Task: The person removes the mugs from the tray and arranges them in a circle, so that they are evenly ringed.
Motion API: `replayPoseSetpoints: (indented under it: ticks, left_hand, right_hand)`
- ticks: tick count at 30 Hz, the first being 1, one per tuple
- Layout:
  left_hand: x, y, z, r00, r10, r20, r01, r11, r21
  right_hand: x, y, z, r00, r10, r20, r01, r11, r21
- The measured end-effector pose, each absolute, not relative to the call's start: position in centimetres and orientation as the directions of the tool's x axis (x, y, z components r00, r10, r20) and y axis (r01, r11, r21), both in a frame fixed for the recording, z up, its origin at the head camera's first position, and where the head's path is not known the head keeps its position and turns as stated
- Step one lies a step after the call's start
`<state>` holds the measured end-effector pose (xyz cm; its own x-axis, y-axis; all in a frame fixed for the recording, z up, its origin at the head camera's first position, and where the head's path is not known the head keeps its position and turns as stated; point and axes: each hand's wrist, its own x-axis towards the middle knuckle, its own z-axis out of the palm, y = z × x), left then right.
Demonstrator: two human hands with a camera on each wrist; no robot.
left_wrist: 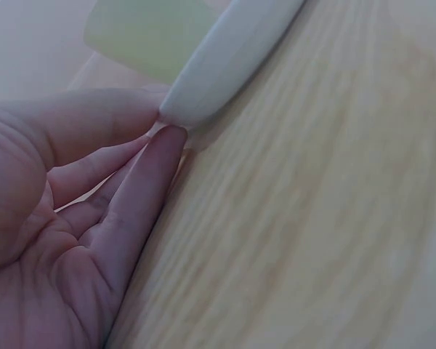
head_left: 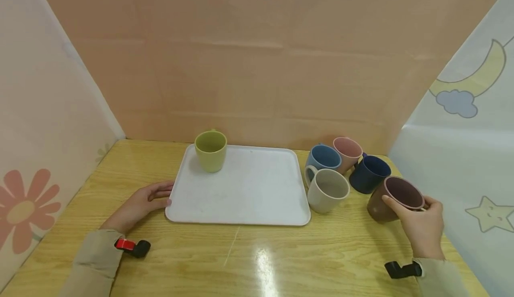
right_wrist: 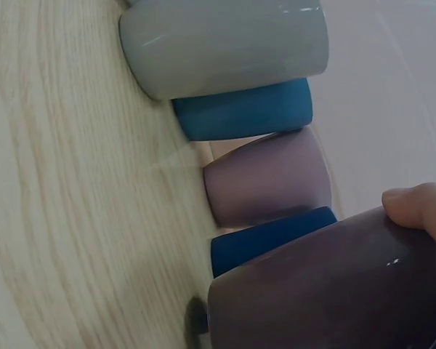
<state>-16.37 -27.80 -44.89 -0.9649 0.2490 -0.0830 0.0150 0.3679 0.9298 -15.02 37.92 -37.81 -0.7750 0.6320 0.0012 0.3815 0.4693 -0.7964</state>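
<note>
My left hand (head_left: 138,203) pinches the left edge of a white tray (head_left: 249,199) between thumb and fingers; the left wrist view shows the fingertips at the tray's rim (left_wrist: 225,65). On the tray's back left stands a yellow-green mug (head_left: 210,156). At the far right, my right hand (head_left: 423,223) grips a dark brown mug (head_left: 377,205), thumb at its rim and fingers on the far side. The mug leans a little; whether it touches the table cannot be told. Beside it stand a navy mug (head_left: 363,179), a pink mug (head_left: 348,152), a blue mug (head_left: 325,156) and a cream mug (head_left: 325,196).
The wooden table (head_left: 192,261) runs back to an orange-brown wall (head_left: 241,78). Pale printed walls close in the left (head_left: 48,109) and right (head_left: 453,154) sides. The cream mug stands close against the tray's right edge.
</note>
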Motion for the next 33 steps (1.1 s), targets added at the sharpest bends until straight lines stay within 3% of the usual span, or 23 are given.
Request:
replayPoseSetpoints:
  ticks: [10, 33]
  left_hand:
    - [-16.2, -27.8, -44.6, -0.965, 0.249, -0.086, 0.014, 0.376, 0.927]
    - [-16.2, -27.7, -44.7, -0.965, 0.249, -0.087, 0.012, 0.370, 0.929]
  right_hand:
    - [-15.9, 37.9, -39.1, -0.787, 0.616, 0.004, 0.349, 0.451, -0.822]
    - [-16.3, 35.9, -39.2, -0.865, 0.481, 0.143, 0.170, 0.549, -0.818]
